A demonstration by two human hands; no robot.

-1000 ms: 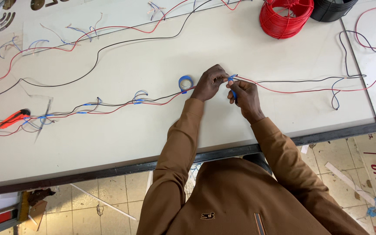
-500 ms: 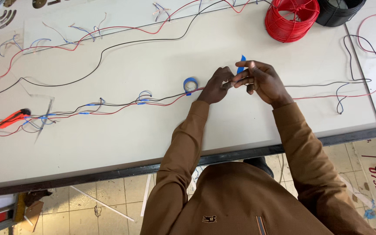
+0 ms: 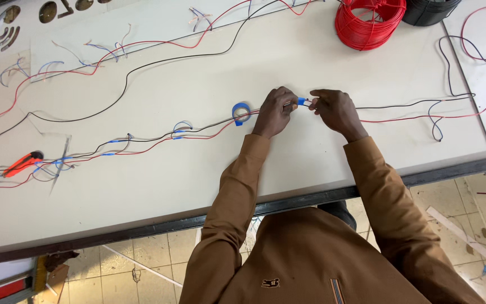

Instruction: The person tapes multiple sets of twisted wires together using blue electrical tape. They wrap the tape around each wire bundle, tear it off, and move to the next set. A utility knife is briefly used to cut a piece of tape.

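Near the middle of the frame, the left hand and the right hand pinch a red and black pair of wires between their fingertips, closed on a short wrap of blue tape between them. A blue tape roll lies on the table just left of the left hand. A red wire spool sits at the upper right, and an orange knife lies at the far left.
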